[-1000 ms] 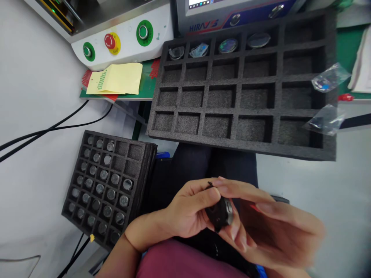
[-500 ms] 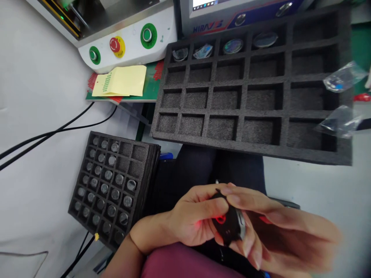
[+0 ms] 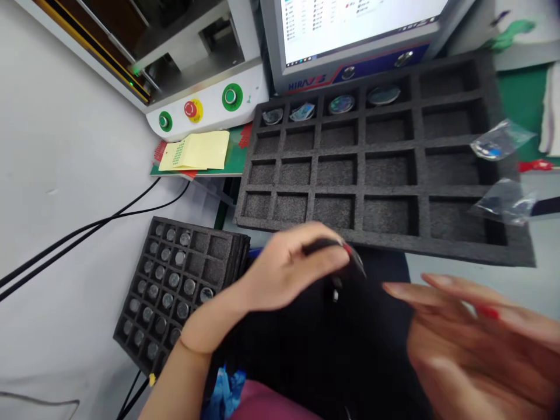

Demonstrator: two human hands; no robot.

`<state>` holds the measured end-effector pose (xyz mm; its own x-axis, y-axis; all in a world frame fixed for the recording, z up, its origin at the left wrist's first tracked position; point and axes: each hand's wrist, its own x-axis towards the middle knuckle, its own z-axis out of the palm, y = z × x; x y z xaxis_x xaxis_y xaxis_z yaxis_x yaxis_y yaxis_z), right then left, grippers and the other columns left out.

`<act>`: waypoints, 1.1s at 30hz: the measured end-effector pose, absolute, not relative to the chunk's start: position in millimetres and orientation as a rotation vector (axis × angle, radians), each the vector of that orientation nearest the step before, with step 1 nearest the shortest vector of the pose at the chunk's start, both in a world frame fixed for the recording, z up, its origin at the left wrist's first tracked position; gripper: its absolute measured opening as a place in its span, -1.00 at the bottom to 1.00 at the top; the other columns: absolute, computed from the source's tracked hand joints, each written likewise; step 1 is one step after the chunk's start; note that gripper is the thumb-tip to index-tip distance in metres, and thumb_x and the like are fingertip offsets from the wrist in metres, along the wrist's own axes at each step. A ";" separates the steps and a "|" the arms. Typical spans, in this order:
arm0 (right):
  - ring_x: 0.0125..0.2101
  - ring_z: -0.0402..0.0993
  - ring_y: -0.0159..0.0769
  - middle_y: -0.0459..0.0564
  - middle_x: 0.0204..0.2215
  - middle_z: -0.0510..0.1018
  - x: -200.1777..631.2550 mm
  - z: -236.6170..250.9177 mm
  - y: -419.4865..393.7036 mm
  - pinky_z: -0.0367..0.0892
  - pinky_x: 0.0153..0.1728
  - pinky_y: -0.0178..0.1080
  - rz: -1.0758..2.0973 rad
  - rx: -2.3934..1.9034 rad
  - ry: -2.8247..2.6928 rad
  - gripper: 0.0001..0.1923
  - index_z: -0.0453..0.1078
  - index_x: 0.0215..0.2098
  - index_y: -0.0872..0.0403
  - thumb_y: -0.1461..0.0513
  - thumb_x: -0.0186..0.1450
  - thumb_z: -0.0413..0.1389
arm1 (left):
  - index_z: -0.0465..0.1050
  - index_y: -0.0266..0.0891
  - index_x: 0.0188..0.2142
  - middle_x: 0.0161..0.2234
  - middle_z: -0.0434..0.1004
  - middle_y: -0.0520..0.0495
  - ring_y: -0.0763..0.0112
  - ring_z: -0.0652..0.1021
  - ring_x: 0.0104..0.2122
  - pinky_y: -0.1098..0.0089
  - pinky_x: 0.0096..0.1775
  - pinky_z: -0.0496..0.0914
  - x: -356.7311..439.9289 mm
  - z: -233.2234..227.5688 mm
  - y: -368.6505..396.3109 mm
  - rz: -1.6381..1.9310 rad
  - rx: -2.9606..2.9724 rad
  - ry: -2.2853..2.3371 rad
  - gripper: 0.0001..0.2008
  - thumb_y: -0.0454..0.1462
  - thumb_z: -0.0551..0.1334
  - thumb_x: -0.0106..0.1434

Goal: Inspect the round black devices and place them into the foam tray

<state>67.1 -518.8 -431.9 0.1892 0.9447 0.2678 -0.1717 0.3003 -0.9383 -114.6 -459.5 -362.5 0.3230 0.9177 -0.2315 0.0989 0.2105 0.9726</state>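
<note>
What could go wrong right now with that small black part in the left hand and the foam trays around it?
1. The left hand alone pinches the small black part, blurred in motion above the lap; the right hand is open and apart, so a slip could drop it.
2. Two clear bags lie at the large foam tray's right edge and might slide off if the tray is bumped.

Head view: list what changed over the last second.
The right hand let go of the small black device and drew back, fingers spread. The left hand alone now grips it and has carried it up toward the large foam tray. Both trays, the small foam tray included, look unchanged.
</note>
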 end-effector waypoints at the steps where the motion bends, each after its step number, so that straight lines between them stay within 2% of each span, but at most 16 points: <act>1: -0.34 0.60 -0.20 -0.08 -0.24 0.62 70.9 -430.7 -515.9 0.58 -0.39 -0.12 0.902 -0.977 -1.017 -0.66 0.48 -0.15 -0.10 0.35 0.14 0.31 | 0.47 -0.26 -0.32 -0.32 0.53 -0.06 0.39 0.52 -0.28 0.40 -0.22 0.38 -118.4 -362.5 -441.6 0.805 1.449 1.284 -0.79 -0.15 0.23 0.31; 3: -0.47 0.53 -0.24 -0.06 -0.42 0.60 77.0 -428.5 -510.6 0.50 -0.49 -0.15 0.819 -1.045 -0.918 -0.80 0.49 -0.37 -0.01 0.41 0.14 0.27 | 0.47 -0.26 -0.27 -0.30 0.54 -0.04 0.36 0.52 -0.26 0.36 -0.17 0.37 -123.6 -371.4 -407.1 0.787 1.781 1.567 -0.89 -0.24 0.26 0.29; 5: -0.55 0.49 -0.27 -0.08 -0.51 0.58 81.2 -429.1 -508.4 0.42 -0.58 -0.18 0.790 -1.093 -0.900 -0.82 0.49 -0.44 0.02 0.42 0.13 0.26 | 0.44 -0.27 -0.17 -0.29 0.55 -0.04 0.32 0.53 -0.24 0.32 -0.15 0.36 -125.6 -387.6 -377.6 0.692 1.959 1.740 -0.85 -0.29 0.29 0.26; 8: -0.55 0.50 -0.25 -0.07 -0.50 0.59 86.7 -437.1 -512.4 0.38 -0.60 -0.18 0.743 -1.115 -0.959 -0.82 0.51 -0.41 0.01 0.42 0.15 0.25 | 0.43 -0.28 -0.16 -0.25 0.56 -0.08 0.26 0.52 -0.17 0.28 -0.08 0.36 -125.7 -407.1 -351.6 0.558 2.122 1.846 -0.83 -0.31 0.30 0.25; 11: -0.52 0.52 -0.24 -0.08 -0.49 0.59 92.9 -447.6 -520.2 0.41 -0.56 -0.19 0.807 -1.153 -0.942 -0.82 0.51 -0.38 -0.02 0.40 0.19 0.22 | 0.43 -0.27 -0.24 -0.16 0.54 -0.15 0.23 0.50 -0.09 0.27 -0.02 0.35 -124.1 -406.9 -357.0 0.665 2.272 1.872 -0.91 -0.33 0.29 0.25; 13: -0.50 0.53 -0.25 -0.09 -0.50 0.59 96.2 -452.7 -523.7 0.43 -0.53 -0.20 0.835 -1.187 -0.854 -0.83 0.51 -0.37 -0.02 0.39 0.21 0.22 | 0.41 -0.25 -0.28 -0.22 0.53 -0.13 0.28 0.51 -0.15 0.30 -0.07 0.37 -120.1 -400.9 -380.7 0.870 2.369 1.792 -0.99 -0.34 0.24 0.28; 15: -0.52 0.52 -0.30 -0.09 -0.49 0.59 97.7 -455.4 -524.3 0.40 -0.55 -0.25 0.838 -1.201 -0.759 -0.87 0.51 -0.39 0.02 0.38 0.20 0.25 | 0.39 -0.23 -0.37 -0.38 0.52 -0.03 0.38 0.51 -0.31 0.35 -0.18 0.38 -112.9 -400.6 -416.5 0.962 2.446 1.558 -0.89 -0.35 0.17 0.32; 16: -0.55 0.49 -0.34 -0.08 -0.50 0.59 97.6 -455.9 -523.6 0.36 -0.58 -0.28 0.825 -1.193 -0.722 -0.89 0.50 -0.40 0.04 0.37 0.19 0.26 | 0.38 -0.23 -0.40 -0.43 0.50 0.00 0.40 0.49 -0.37 0.38 -0.25 0.38 -108.6 -404.8 -436.3 0.894 2.477 1.392 -0.87 -0.34 0.18 0.31; 18: -0.64 0.41 -0.42 -0.09 -0.50 0.59 95.7 -455.2 -520.9 0.27 -0.65 -0.32 0.817 -1.161 -0.662 -0.93 0.49 -0.41 0.07 0.34 0.20 0.27 | 0.40 -0.25 -0.38 -0.44 0.52 -0.01 0.38 0.50 -0.40 0.39 -0.33 0.38 -100.2 -422.5 -472.6 0.521 2.497 1.209 -0.88 -0.27 0.22 0.29; 19: -0.67 0.37 -0.44 -0.09 -0.51 0.58 94.1 -454.1 -519.2 0.23 -0.68 -0.33 0.813 -1.136 -0.644 -0.94 0.48 -0.41 0.08 0.32 0.21 0.26 | 0.44 -0.29 -0.29 -0.35 0.56 -0.07 0.32 0.53 -0.34 0.35 -0.30 0.40 -96.8 -434.7 -486.8 0.311 2.483 1.178 -0.87 -0.24 0.26 0.27; 22: -0.70 0.33 -0.45 -0.10 -0.55 0.56 88.4 -449.4 -515.2 0.21 -0.71 -0.34 0.819 -1.077 -0.627 -0.93 0.48 -0.42 0.08 0.32 0.21 0.26 | 0.42 -0.39 -0.05 -0.05 0.54 -0.26 0.12 0.54 -0.12 0.19 -0.13 0.43 -90.9 -472.1 -507.7 -0.137 2.380 1.178 -0.63 -0.23 0.35 0.20; 24: -0.70 0.33 -0.44 -0.09 -0.56 0.55 85.4 -446.5 -514.2 0.20 -0.72 -0.34 0.837 -1.064 -0.629 -0.93 0.48 -0.43 0.08 0.33 0.20 0.26 | 0.44 -0.41 -0.08 -0.07 0.55 -0.28 0.08 0.54 -0.09 0.15 -0.09 0.42 -89.7 -489.9 -506.8 -0.215 2.333 1.161 -0.65 -0.26 0.36 0.19; 28: -0.69 0.33 -0.41 -0.11 -0.60 0.51 84.4 -444.9 -516.4 0.20 -0.71 -0.35 0.897 -1.067 -0.608 -0.92 0.47 -0.42 0.06 0.34 0.20 0.26 | 0.49 -0.37 -0.18 -0.21 0.62 -0.20 0.14 0.57 -0.14 0.19 -0.08 0.42 -92.2 -502.0 -495.0 -0.157 2.291 1.104 -0.75 -0.28 0.38 0.16; 31: -0.71 0.33 -0.42 -0.14 -0.62 0.50 86.4 -448.6 -521.7 0.21 -0.69 -0.36 0.928 -1.080 -0.605 -0.95 0.46 -0.36 0.05 0.30 0.23 0.24 | 0.49 -0.30 -0.14 -0.17 0.64 -0.14 0.25 0.58 -0.15 0.24 -0.07 0.45 -97.8 -495.1 -492.7 -0.057 2.245 1.121 -0.71 -0.24 0.38 0.15; 33: -0.70 0.34 -0.45 -0.15 -0.60 0.53 86.6 -452.7 -526.3 0.26 -0.65 -0.37 0.957 -1.111 -0.607 -0.92 0.44 -0.27 0.05 0.26 0.25 0.23 | 0.49 -0.26 -0.12 -0.15 0.64 -0.14 0.30 0.59 -0.20 0.27 -0.12 0.48 -102.2 -483.9 -495.5 0.196 2.170 1.166 -0.67 -0.19 0.39 0.14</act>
<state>86.6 -526.3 -452.7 0.4816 0.8752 -0.0466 -0.3305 0.1321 -0.9345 -102.2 -495.5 -483.9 0.5920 0.7882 -0.1685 0.6895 -0.3870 0.6123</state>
